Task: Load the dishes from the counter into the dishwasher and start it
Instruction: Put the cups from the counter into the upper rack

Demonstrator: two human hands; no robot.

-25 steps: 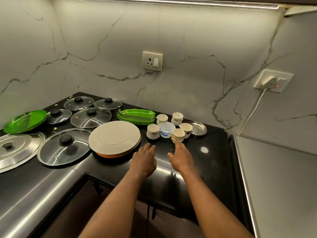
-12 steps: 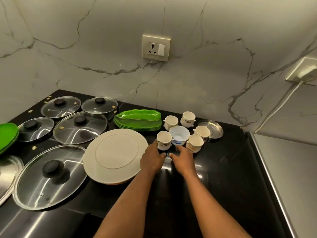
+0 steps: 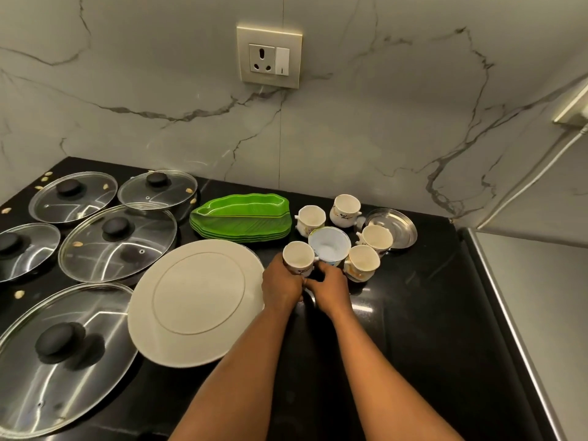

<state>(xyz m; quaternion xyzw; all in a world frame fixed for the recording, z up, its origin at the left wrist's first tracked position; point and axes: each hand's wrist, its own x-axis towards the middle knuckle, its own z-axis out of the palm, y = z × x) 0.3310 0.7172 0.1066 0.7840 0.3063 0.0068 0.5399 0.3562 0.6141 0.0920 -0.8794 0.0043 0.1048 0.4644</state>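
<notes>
Reaching forward over the black desk [image 3: 413,313], both forearms are meeting at the cluster of cups. The left hand [image 3: 281,286] is wrapping its fingers around the nearest cup [image 3: 298,258], grasping it from the near side. The right hand [image 3: 329,289] is touching the left one, its fingers curling at the base of the blue-white bowl [image 3: 329,245]; whether it is actually gripping anything I cannot tell. Just left of the left hand, the large cream plate [image 3: 194,302] is lying flat, and further left several glass lids [image 3: 117,241] with black knobs are resting. Just right of the right hand another cup [image 3: 362,261] is standing, touching the bowl. Beyond the hands, three more cups [image 3: 345,210] are standing around the bowl, with a small steel saucer [image 3: 401,230] to their right. Beyond and left of the hands, a stack of green leaf-shaped plates [image 3: 241,221] is sitting near the marble wall [image 3: 381,122], where a socket [image 3: 269,57] is showing.
</notes>
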